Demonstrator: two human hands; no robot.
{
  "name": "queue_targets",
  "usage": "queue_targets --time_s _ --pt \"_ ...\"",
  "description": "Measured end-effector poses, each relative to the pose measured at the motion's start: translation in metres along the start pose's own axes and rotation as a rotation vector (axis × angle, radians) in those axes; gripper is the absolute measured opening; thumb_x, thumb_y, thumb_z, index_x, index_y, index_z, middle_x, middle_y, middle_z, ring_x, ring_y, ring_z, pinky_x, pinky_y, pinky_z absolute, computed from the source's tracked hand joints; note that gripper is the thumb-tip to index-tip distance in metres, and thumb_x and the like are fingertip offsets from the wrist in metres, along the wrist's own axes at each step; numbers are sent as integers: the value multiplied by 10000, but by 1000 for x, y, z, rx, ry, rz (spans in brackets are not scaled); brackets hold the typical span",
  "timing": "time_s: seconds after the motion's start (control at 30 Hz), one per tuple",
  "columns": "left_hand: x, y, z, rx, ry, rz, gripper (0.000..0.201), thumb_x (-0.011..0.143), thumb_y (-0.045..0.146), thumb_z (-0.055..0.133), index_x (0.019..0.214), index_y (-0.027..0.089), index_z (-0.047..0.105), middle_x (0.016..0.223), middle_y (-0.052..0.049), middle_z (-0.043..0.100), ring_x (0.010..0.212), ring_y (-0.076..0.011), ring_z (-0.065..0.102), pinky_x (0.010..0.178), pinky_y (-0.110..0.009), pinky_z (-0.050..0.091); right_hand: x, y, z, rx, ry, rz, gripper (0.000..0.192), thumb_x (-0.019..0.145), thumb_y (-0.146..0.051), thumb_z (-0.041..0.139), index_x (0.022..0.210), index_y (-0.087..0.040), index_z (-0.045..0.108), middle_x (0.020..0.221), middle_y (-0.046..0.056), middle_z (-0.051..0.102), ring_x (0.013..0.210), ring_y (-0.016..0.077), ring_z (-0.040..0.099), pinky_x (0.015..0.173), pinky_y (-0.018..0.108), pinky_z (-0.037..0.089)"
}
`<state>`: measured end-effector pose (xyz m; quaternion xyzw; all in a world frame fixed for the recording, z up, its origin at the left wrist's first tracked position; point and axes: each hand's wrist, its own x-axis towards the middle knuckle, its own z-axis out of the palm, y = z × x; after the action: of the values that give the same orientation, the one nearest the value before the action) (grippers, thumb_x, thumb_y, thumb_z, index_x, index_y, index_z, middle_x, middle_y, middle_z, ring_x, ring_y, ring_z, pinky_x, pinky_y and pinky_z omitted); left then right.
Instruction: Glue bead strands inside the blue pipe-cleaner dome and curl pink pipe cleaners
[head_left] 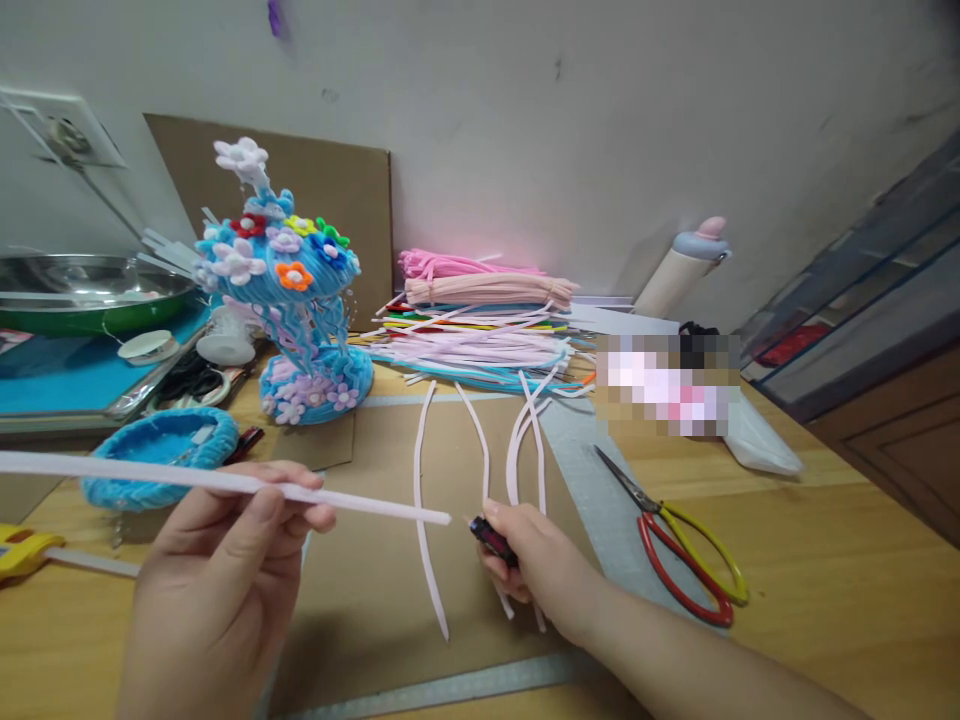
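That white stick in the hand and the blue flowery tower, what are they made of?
The white stick, pinched in the left hand, looks like a fuzzy pipe cleaner, soft and matte. The blue tower seems wound from the same fuzzy stems, with little flowers on it. What is inside either cannot be seen.

A pale grey wall (600, 120) runs along the far side, marked with small smudges; a brown cardboard sheet (352, 190) leans against it at left; the wooden table (825, 560) fills the near ground; a dark-framed glass cabinet (877, 300) stands at right.

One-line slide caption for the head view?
Left hand holds a white pipe cleaner; right hand grips a small dark lighter-like tool.
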<state>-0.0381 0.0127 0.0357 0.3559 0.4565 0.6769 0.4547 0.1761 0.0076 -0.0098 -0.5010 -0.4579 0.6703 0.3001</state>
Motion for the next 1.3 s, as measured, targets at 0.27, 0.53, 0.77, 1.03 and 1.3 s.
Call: queue_targets --time_s 0.27,0.53,0.77,1.03,1.3 --pt "-2 0 1 16 -1 -15 195 657 333 818 761 250 675 807 42 698 597 -80 629 638 -128 565 -5 -1 1 -252 23 -125 514 917 -520 282 513 -214 372 470 -48 345 474 113 331 493 267 237" --pt "-1 0 -1 12 -22 4 195 654 321 819 748 234 671 797 40 706 586 -82 635 632 -138 569 -5 0 -1 -262 21 -134 527 926 -543 282 525 -213 366 475 -50 339 489 115 340 502 265 244" --pt "2 2 0 1 5 -4 173 664 309 809 747 233 678 778 37 699 580 -83 624 613 -144 562 0 2 -6 66 128 -36 683 754 -841 251 601 -202 439 502 -58 373 424 82 250 425 227 179" --pt "14 -22 2 340 -246 -363 263 672 363 761 752 162 613 531 6 643 459 -114 593 458 -190 486 7 -12 -37 -545 316 -268 470 875 -618 407 640 -212 425 603 -24 452 580 140 424 537 257 288" --pt "12 -63 12 508 -399 -526 298 625 346 728 752 171 522 444 45 569 381 -150 590 374 -232 488 1 -3 -15 -1049 288 -198 182 729 -277 621 671 -222 457 633 -12 589 579 161 492 529 262 183"
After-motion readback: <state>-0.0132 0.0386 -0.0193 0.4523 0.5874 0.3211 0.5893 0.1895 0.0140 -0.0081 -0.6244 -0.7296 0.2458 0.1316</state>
